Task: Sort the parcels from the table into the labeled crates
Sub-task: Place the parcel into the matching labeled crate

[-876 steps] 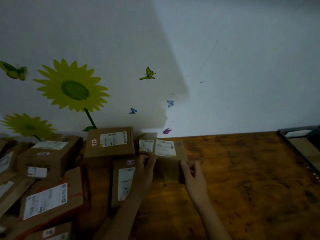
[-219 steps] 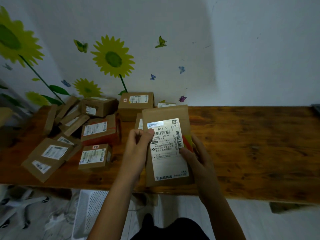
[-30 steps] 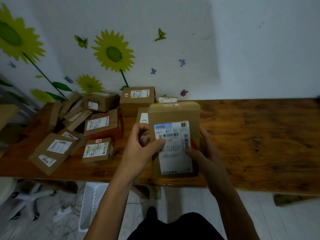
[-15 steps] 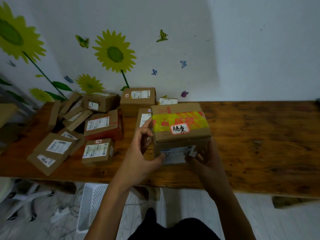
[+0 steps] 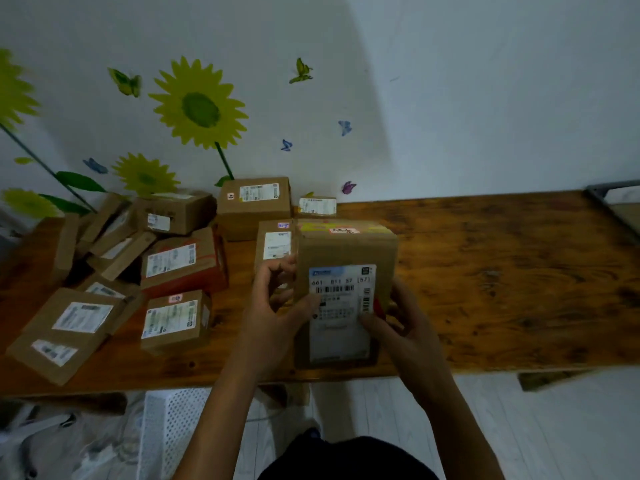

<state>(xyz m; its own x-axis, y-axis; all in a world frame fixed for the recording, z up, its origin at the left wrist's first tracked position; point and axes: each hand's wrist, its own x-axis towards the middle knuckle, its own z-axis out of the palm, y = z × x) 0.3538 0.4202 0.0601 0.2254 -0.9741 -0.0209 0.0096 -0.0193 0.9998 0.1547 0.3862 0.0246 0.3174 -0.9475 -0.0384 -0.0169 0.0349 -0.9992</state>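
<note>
I hold a brown cardboard parcel (image 5: 346,251) in both hands above the front edge of the wooden table (image 5: 502,278). Its white shipping label faces me, and yellow and red tape runs over its top. My left hand (image 5: 277,306) grips the left side with the thumb on the label. My right hand (image 5: 398,320) grips the lower right side, thumb on the label. Several more labeled parcels (image 5: 173,261) lie in a heap on the left half of the table.
A white perforated crate (image 5: 173,431) stands on the floor under the table's front edge, left of my legs. A grey-framed object (image 5: 616,206) sits at the table's far right end. The wall with sunflower stickers runs behind the table.
I have tilted the parcel back toward me: half a second ago its taped top faced up, now the shipping label faces me again. Both hands keep hold of it.
</note>
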